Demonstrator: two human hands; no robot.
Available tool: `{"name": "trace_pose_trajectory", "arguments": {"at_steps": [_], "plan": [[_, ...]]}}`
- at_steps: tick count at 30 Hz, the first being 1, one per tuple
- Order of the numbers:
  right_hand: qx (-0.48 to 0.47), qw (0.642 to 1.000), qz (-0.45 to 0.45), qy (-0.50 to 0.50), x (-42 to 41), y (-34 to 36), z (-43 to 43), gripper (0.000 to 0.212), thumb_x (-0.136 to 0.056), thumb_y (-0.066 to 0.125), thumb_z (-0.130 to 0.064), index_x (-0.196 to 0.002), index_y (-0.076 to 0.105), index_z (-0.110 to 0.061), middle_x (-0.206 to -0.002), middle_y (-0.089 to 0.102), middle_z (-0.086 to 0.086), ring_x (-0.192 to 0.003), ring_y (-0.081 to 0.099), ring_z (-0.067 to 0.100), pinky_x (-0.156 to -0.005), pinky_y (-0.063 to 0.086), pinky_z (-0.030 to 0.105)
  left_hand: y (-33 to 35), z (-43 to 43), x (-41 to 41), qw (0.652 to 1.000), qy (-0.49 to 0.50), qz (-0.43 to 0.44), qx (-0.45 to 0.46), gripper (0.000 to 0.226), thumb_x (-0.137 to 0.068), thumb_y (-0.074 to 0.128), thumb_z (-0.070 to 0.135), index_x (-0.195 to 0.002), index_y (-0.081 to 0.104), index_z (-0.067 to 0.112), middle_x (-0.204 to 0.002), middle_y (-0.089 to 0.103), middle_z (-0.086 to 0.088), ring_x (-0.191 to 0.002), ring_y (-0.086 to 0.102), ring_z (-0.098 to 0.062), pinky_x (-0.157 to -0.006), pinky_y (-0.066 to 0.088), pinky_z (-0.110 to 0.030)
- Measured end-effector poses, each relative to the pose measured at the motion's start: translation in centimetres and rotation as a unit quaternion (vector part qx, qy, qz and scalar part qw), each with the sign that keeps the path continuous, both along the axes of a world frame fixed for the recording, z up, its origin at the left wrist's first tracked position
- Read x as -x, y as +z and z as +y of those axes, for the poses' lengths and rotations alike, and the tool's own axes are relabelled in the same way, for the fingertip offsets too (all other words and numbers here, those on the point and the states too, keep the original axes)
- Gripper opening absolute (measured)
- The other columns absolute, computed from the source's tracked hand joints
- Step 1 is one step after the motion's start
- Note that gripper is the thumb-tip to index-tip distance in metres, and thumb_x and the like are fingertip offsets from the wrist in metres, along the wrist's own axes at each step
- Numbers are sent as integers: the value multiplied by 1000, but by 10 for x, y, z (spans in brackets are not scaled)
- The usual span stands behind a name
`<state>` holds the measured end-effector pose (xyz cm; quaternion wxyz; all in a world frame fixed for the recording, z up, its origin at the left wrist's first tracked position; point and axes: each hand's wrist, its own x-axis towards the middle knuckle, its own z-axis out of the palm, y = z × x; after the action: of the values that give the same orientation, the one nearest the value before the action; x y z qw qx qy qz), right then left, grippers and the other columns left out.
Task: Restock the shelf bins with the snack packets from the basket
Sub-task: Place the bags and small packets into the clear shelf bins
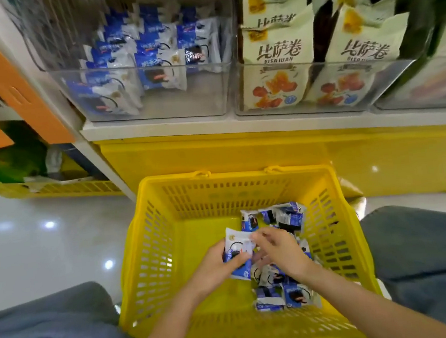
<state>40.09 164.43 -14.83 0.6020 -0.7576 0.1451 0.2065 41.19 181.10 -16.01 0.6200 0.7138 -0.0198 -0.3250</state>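
Gathering stock: left hand (218,267) grips a blue-and-white snack packet (236,244), right hand (279,250) pinches its edge; next, probably a lift to the eleven-o'clock clear bin (157,107).

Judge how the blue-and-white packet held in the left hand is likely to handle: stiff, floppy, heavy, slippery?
Probably light: the left hand holds the snack packet with fingers and thumb alone. Likely pliable, since the loose packets in the basket lie crumpled and tilted. Its glossy film may be a bit slippery.
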Motion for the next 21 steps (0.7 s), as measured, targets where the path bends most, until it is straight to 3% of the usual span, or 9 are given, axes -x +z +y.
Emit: {"name": "trace_pose_trajectory", "arguments": {"at_steps": [3,6,8,11,16,21], "plan": [[201,978,-40,32,3,-21,-31,23,-97,48,-25,-118,52,-16,-108,63,2,-85,63,9,-73,52,20,-7,-2,-1,999,20,-4,-48,21,-86,64,14,-103,55,24,-102,64,10,-84,59,10,-72,48,-10],[345,928,5,141,14,-54,-66,47,-96,52,-21,-139,35,-14,-139,47,3,-123,49,18,-99,42,29,-16,1,0,997,25,6,-79,26,-87,63,17,-111,55,17,-104,62,7,-87,59,4,-69,48,-8],[364,910,45,194,19,-71,-79,54,-96,51,-21,-145,29,-15,-150,33,5,-134,37,22,-107,35,32,-22,4,0,995,31,13,-94,31,-87,63,17,-116,54,12,-106,61,4,-91,59,-3,-68,47,-7],[384,880,43,276,17,-87,-82,51,-98,47,-23,-145,28,-19,-151,31,4,-133,38,22,-105,37,33,-30,7,1,993,41,27,-110,30,-88,62,17,-116,54,10,-107,61,1,-94,58,-8,-69,48,-8],[408,858,50,309,3,-104,-71,65,-97,48,-32,-149,15,-11,-155,20,7,-143,18,24,-115,20,33,-43,10,8,990,48,41,-123,29,-89,59,17,-117,53,10,-110,60,1,-98,57,-9,-74,47,-9],[429,833,73,341,1,-109,-66,65,-96,48,-37,-148,18,-12,-149,30,8,-138,27,26,-112,24,34,-47,11,12,989,41,66,-127,24,-91,57,17,-114,53,15,-108,59,3,-97,57,-9,-74,47,-8]]}}
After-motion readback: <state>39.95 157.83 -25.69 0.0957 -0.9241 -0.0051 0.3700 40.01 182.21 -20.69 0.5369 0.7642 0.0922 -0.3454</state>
